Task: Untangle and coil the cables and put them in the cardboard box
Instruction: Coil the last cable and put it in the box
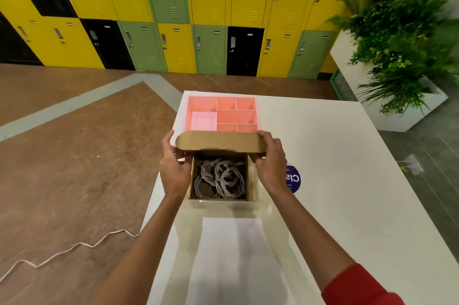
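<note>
Both hands on the box lid, cables inside

A wall of yellow, green and black lockers (173,18) fills the top of the frame, with brown floor (74,155) spreading below it on the left. A white table (335,180) runs from the centre down to the bottom right. A leafy plant (402,43) in a white planter stands at the upper right.

Near the far edge of the table, at the centre of the frame, sits a pink tray (201,105) split into compartments. Just below it in the picture is the cardboard box (250,188), open at the top, its lid (218,142) raised and overlapping the tray's near edge.

The left hand (173,168) grips the left end of the lid, thumb on top and fingers curled underneath. The right hand (269,165) holds the right end, fingers wrapped over the lid's top edge. A red sleeve (357,287) shows at the bottom right.

The grey cables (221,178) lie in loops on the bottom of the box. A round blue sticker (294,179) is on the table just right of the right hand, partly hidden by it. A thin white cord (62,252) zigzags across the floor at the lower left
</note>
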